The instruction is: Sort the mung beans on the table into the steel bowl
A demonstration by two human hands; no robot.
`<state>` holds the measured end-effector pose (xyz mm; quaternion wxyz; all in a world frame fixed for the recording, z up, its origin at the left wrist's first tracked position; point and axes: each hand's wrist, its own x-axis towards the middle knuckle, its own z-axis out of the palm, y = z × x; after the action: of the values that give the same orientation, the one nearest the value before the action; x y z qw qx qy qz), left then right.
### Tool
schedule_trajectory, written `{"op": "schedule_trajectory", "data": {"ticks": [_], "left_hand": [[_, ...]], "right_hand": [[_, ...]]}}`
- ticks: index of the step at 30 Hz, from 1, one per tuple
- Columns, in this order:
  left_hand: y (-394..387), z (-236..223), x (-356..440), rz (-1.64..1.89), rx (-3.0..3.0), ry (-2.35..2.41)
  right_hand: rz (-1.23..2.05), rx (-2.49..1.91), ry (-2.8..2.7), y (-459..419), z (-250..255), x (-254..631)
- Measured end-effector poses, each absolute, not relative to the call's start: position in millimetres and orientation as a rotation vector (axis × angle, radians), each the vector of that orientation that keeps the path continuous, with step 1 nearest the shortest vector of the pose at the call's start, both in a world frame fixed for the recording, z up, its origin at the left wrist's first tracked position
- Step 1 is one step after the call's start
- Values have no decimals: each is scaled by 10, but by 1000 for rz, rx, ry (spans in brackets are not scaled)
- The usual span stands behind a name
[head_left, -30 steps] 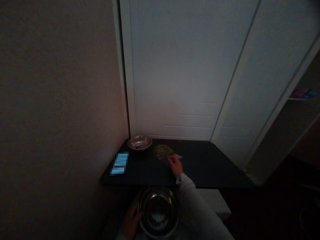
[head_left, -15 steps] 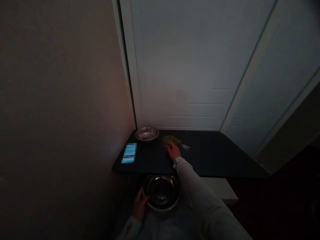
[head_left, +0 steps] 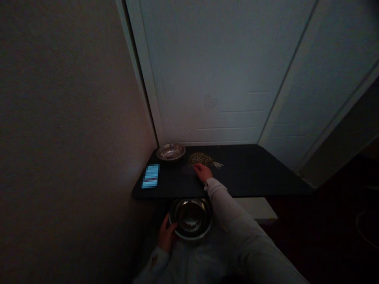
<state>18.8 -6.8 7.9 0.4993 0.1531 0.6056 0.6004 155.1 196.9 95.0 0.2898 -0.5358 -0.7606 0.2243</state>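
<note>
The left hand, its grip closed on the bowl at the bench's near edge, should hold level while the right hand, fingers curled, hold unclear, works lightly at the pile toward the far edge.

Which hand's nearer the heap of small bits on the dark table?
Right. The right hand is at the near side of the heap of small bits, contact unclear. The left hand is farther off, on the left rim of the nearer metal bowl.
</note>
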Motion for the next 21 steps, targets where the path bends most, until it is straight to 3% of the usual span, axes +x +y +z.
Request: {"op": "schedule_trajectory", "data": {"ticks": [21], "left_hand": [[-60,-2,187,1478,299,1459]], "right_hand": [[777,-1251,-2017,1897,878,1636]]}}
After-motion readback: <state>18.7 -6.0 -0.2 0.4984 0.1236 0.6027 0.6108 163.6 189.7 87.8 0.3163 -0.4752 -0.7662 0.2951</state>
